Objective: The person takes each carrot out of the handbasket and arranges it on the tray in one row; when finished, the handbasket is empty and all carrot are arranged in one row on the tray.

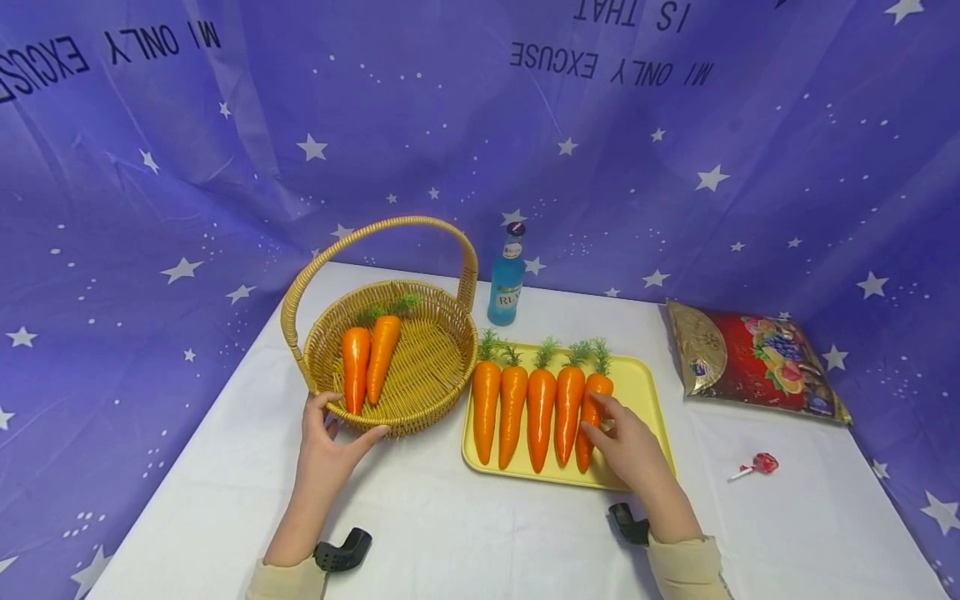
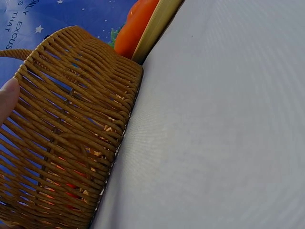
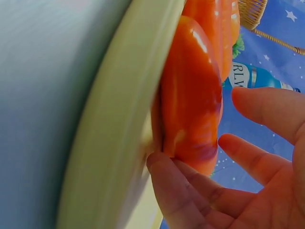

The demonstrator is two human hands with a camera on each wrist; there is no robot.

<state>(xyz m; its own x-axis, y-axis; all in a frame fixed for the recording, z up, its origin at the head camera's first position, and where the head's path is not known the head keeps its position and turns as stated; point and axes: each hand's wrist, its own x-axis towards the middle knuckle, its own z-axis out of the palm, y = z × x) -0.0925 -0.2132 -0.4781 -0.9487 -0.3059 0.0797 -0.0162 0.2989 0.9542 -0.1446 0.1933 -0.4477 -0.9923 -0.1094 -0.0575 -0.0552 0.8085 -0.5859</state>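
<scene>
A round wicker basket (image 1: 442, 408) with a tall handle holds two orange carrots (image 1: 384, 350) with green tops. My left hand (image 1: 330, 450) grips its near-left rim, fingers bent over the edge and thumb along the front; in the left wrist view the thumb (image 2: 8, 99) lies against the weave. On a yellow tray (image 1: 641, 383), several carrots lie side by side, tops pointing away. My right hand (image 1: 633, 446) is at the rightmost carrot (image 1: 585, 446). The right wrist view shows its thumb and fingers spread around that carrot (image 3: 190, 90), lower fingertips right at its side.
Behind the tray stands a bottle of blue drink (image 1: 507, 287). A red and gold bag with fruit pictures (image 1: 757, 358) lies at the back right, and a red lollipop (image 1: 763, 463) in front of it. A purple starry cloth (image 1: 420, 100) hangs behind the white table.
</scene>
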